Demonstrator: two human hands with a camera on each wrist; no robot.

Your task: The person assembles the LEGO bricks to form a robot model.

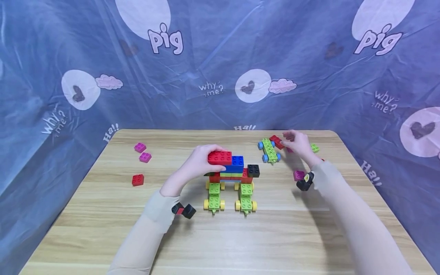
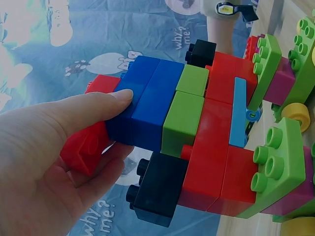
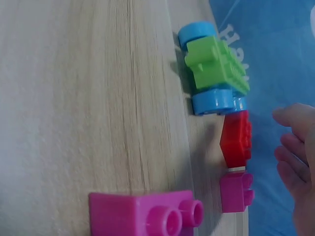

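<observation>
Gripping wheeled brick build: L hand, fingers clamped. R hand: fingers apart, nr red brick, far table edge; nudge may drop it.

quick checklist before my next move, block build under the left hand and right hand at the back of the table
1. Left hand steadies the block build: ok, its thumb is against a blue brick.
2. Build upright: ok, it stands on green bases with yellow wheels.
3. Right hand free: ok, it holds nothing visible.
4. Right hand touching the back red brick: not ok, the right wrist view shows a gap.
5. Loose bricks gathered together: not ok, pink bricks lie left, another pink brick right.
6. Every joint pressed tight: cannot tell.
</observation>
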